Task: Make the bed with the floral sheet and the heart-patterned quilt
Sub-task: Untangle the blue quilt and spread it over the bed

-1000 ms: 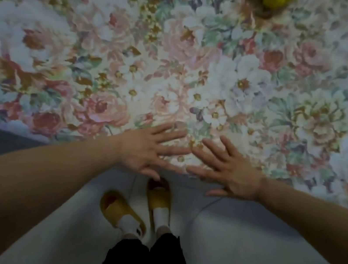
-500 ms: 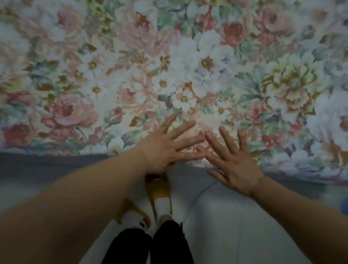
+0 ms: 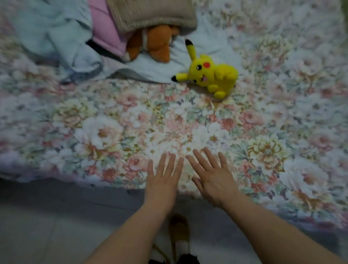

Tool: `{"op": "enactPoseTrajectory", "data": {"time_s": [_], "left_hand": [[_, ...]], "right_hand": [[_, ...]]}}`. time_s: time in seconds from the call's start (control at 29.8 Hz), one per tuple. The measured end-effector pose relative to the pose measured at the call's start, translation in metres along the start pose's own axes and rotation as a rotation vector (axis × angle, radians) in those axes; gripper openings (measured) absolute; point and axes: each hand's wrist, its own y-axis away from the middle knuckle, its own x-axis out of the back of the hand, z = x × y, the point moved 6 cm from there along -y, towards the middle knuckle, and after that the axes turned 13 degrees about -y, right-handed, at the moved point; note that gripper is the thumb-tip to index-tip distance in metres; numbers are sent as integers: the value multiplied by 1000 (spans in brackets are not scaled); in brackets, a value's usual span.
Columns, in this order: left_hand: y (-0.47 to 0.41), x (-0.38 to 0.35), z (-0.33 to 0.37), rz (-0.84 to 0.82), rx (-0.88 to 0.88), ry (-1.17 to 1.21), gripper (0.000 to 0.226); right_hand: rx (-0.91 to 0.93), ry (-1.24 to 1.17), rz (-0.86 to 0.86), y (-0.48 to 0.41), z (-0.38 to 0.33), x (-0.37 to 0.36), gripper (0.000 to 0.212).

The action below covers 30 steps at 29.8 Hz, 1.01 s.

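Note:
The floral sheet [image 3: 108, 129] covers the bed and lies flat across most of the view. My left hand [image 3: 162, 183] and my right hand [image 3: 213, 176] lie side by side, palms down with straight fingers, on the sheet near its front edge. At the far end a pink quilt [image 3: 102, 24] is bunched up under other bedding; its pattern is not readable from here.
A yellow plush toy [image 3: 213, 74] lies on the sheet beyond my hands. An orange plush [image 3: 157, 42] pokes out from under a beige knitted blanket [image 3: 151, 6]. Pale blue cloth [image 3: 59, 29] is heaped at the back left. Grey floor [image 3: 36, 235] and my slippered feet are below.
The view has lifted and pulled back, so the far end of the bed with toys and bedding now shows. Both hands have turned to point straight ahead, still flat on the sheet.

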Motion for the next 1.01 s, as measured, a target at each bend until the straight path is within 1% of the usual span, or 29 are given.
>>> {"op": "enactPoseTrajectory", "data": {"time_s": [0.03,0.07,0.1,0.13,0.17,0.2,0.23,0.3,0.34,0.4,0.44,0.54,0.57,0.6,0.67,0.8,0.91,0.97,1.01], "left_hand": [[10,15,-17,6,74,15,86],[27,29,-33,31,163,79,85],[46,51,-61,59,280,120,83],[50,54,-65,39,326,185,82],[61,70,-89,65,416,221,81],[63,76,-96,86,447,245,81],[71,89,-111,101,480,242,80],[103,115,-141,193,559,247,77],[102,127,-145,225,538,237,75],[131,149,-167,315,528,172,74],[135,161,-169,343,474,127,73],[179,190,-200,583,426,20,76],[187,201,-206,631,391,-45,78],[201,207,-215,659,397,-89,79],[227,213,-227,709,427,-157,77],[261,225,-237,778,476,-219,80],[273,221,-251,778,513,-214,82],[279,208,-281,765,540,-201,83],[280,210,-281,776,534,-212,84]], "right_hand": [[-1,-4,-4,-2,-17,21,63],[20,-8,31,3,-34,37,63],[23,-16,49,3,-61,71,62],[12,-51,69,3,-64,71,61],[12,-62,64,-3,-85,97,61],[9,-107,86,-7,-84,99,63],[-14,-123,98,-8,-96,118,66],[68,-120,174,-5,-134,154,67],[85,-134,195,-6,-137,162,67],[247,-65,277,0,-175,191,66],[290,-48,297,4,-178,199,67],[496,84,390,24,-214,242,71],[523,115,414,33,-216,255,71],[563,150,427,38,-225,269,72],[614,190,456,50,-238,288,71],[638,226,490,62,-252,307,70],[676,224,506,53,-274,314,69],[688,197,495,28,-303,316,70],[686,212,492,30,-306,317,71]]}}
